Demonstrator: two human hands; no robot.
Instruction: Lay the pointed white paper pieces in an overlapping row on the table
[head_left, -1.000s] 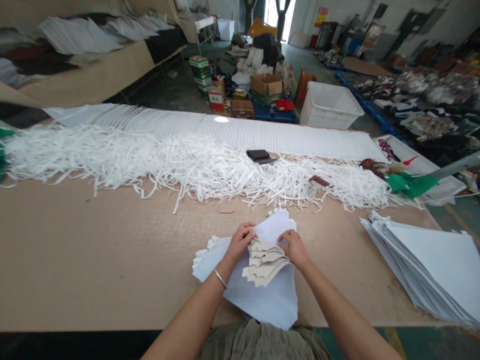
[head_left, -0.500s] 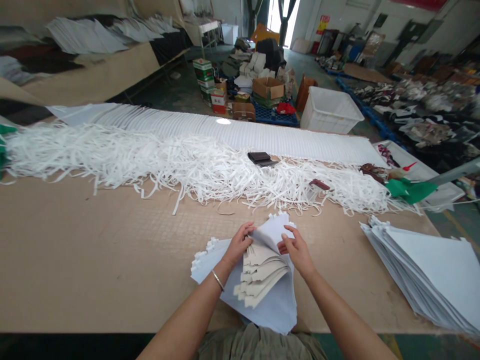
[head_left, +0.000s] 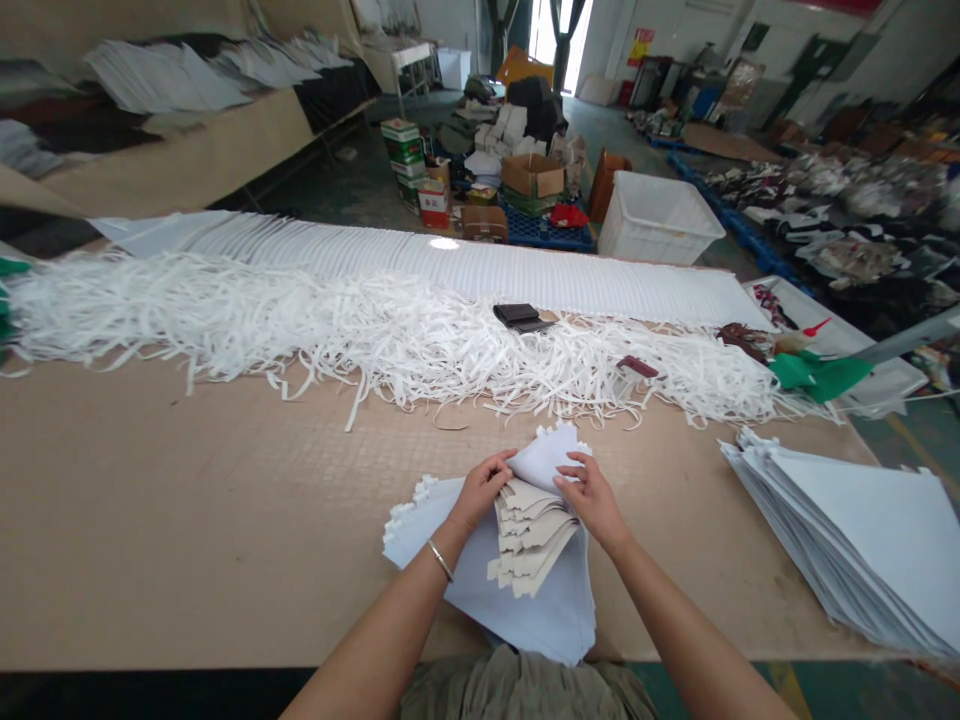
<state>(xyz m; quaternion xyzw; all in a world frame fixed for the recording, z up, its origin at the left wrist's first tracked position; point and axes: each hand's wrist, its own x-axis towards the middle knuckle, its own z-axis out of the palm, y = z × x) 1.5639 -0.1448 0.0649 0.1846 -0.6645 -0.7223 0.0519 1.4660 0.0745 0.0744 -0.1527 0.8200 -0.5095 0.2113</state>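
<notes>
Both my hands are at the near edge of a tan board table point(head_left: 187, 520), working on a bundle of pale blue-white triangular sheets point(head_left: 517, 610) with notched edges. Beige stepped edges of a fanned layer of sheets point(head_left: 532, 535) show between my hands. My left hand point(head_left: 480, 490), with a thin bangle at the wrist, grips the bundle's left side. My right hand point(head_left: 592, 497) pinches the upper white corner point(head_left: 547, 458). The inner sheets are partly hidden by my fingers.
Beyond my hands lies a long heap of white paper strips point(head_left: 375, 340) before a pleated row of white sheets point(head_left: 450, 262). A stack of triangular sheets point(head_left: 847, 530) sits at the right. A dark wallet-like object point(head_left: 521, 317) rests on the strips. A white crate point(head_left: 656, 218) stands behind.
The white sheet lifted half a second ago has come down, and the fanned beige edges have closed into a tighter bundle. My hands have moved slightly closer together.
</notes>
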